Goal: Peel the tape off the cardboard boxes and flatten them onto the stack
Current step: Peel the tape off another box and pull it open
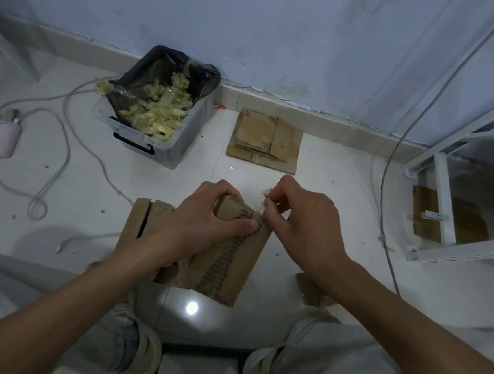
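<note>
A brown cardboard box [233, 264] with torn strips along its face is held above the white floor in front of me. My left hand [210, 213] grips its upper end, fingers curled over the edge and thumb pressed on the face. My right hand [303, 219] pinches a crumpled strip of yellowish tape [266, 196] at the box's top corner. A second box [143, 219] lies behind my left forearm. The stack of flattened boxes [265, 142] lies on the floor by the wall.
A clear bin [165, 145] lined with a black bag holds several wads of peeled tape, at the back left. White cables [63, 139] and a pink charger [0, 139] lie at the left. A white metal rack [448, 212] stands at the right. My knees and shoes frame the bottom.
</note>
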The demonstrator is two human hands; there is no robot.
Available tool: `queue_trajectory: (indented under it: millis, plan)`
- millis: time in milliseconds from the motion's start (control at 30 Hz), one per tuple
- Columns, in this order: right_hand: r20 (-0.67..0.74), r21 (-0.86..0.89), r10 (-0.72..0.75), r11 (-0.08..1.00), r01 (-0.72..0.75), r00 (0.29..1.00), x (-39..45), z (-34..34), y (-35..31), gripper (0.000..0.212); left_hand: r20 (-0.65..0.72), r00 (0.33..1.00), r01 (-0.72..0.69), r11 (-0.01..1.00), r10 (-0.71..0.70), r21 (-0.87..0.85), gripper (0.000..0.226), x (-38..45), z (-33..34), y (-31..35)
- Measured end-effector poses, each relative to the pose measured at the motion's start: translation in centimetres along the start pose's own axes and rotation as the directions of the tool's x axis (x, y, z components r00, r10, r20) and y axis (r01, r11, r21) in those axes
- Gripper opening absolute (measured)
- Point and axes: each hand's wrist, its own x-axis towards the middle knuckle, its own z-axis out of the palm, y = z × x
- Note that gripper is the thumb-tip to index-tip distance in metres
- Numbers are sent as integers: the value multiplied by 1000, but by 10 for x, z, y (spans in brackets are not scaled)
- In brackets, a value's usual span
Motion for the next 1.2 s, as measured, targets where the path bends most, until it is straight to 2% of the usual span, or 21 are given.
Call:
queue_trajectory:
  millis: [33,100,233,300,367,400,433,533,667,800,933,1033,1133,1200]
  plan:
    - [2,64,36,997,-36,999,0,1,-1,13,-39,998,-52,997,55,63,46,1,1,-1]
    - [25,323,164,932,-163,986,3,-2,1,15,-88,986,-130,983,143,130,46,1,1,-4]
    - [217,646,342,652,-397,914,11,-15,7,14,-117,972,-184,970,204,160,49,2,1,-6]
    - [376,758,341,421,-498,861,11,-17,7,12,-111,969,-204,967,222,152,49,2,1,-5]
    - [505,799,302,190,-570,808,11,-16,8,30,-106,965,-222,962,240,156,51,1,1,-5]
    - [545,796,273,127,-592,793,10,-16,9,40,-103,964,-226,961,244,162,52,1,1,-5]
    - [565,791,245,113,-602,788,10,-14,10,46,-99,965,-226,960,244,168,53,0,2,-7]
    - [532,787,210,237,-570,821,13,-14,17,41,-72,963,-239,946,260,219,55,1,3,-10]
    - [457,772,193,398,-495,868,18,-21,20,47,-66,957,-260,939,281,226,60,1,4,-10]
    - [383,728,183,543,-418,905,19,-24,19,27,-104,958,-245,949,269,197,67,1,0,-9]
    - [363,634,132,690,-349,922,21,-29,19,27,-133,953,-245,951,272,190,67,3,-4,-11]
    - [384,618,98,711,-334,918,22,-31,17,31,-159,949,-240,951,272,195,64,3,-7,-11]
    - [381,621,129,698,-357,915,23,-29,16,38,-169,945,-243,948,279,205,57,3,-9,-10]
    - [335,602,104,741,-298,936,22,-28,17,31,-175,943,-245,946,283,213,56,4,-10,-10]
